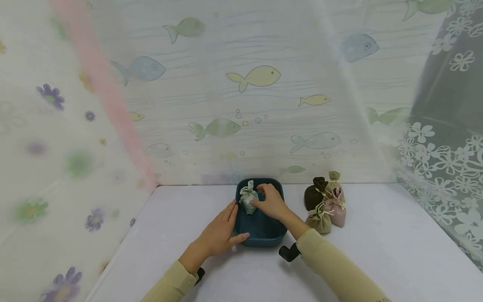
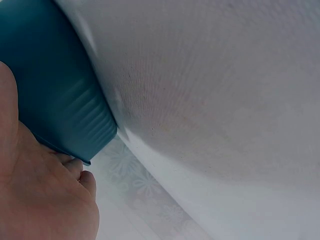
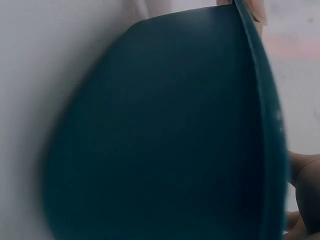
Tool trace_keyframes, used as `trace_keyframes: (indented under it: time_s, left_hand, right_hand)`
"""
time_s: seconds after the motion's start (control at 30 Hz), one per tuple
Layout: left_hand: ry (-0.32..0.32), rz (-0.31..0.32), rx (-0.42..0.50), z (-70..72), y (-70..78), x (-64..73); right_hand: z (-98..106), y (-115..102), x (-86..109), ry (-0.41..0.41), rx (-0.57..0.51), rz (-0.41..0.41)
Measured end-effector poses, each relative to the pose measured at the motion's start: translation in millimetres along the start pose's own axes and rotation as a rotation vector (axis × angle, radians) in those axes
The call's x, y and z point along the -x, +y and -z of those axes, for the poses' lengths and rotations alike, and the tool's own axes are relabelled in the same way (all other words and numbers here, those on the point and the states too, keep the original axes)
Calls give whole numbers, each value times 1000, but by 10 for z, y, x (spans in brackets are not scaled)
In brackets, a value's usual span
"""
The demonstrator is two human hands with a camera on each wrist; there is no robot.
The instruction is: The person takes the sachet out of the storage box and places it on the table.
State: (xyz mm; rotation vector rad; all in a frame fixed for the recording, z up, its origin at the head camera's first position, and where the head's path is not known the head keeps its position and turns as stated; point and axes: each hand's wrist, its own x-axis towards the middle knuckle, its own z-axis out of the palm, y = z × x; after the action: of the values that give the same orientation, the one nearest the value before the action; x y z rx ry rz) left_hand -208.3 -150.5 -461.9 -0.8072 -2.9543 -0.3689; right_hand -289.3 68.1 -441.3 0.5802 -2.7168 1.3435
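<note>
A pale grey-green drawstring pouch (image 1: pixel 249 200) with a gathered top stands inside a dark blue plastic bin (image 1: pixel 260 242). My right hand (image 1: pixel 272 204) reaches over the bin's right side and holds the pouch, thumb against its front and a bent index finger near its neck. My left hand (image 1: pixel 219 235) lies along the bin's left wall with fairly straight fingers, its thumb by the front rim. In the left wrist view the palm (image 2: pixel 45 195) is beside the ribbed bin wall (image 2: pixel 75 100). The bin's side (image 3: pixel 165 125) fills most of the right wrist view and hides the pouch.
Right of the bin, several more drawstring pouches stand in a cluster: dark brown (image 1: pixel 314 197), pink (image 1: pixel 337 209), olive (image 1: pixel 320 220) and tan (image 1: pixel 333 178). All rest on a white table (image 1: pixel 181 214). Behind it hangs a fish-patterned curtain (image 1: pixel 260 126).
</note>
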Motion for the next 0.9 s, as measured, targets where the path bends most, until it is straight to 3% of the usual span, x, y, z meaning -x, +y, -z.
trace_keyframes:
  time_s: [0.23, 0.9]
  left_hand:
    - [-5, 6, -12, 7, 3, -10]
    - [3, -3, -12, -19, -22, -26]
  right_hand:
    - [-99, 19, -58, 51, -1, -8]
    - [-247, 20, -124, 102, 42, -15]
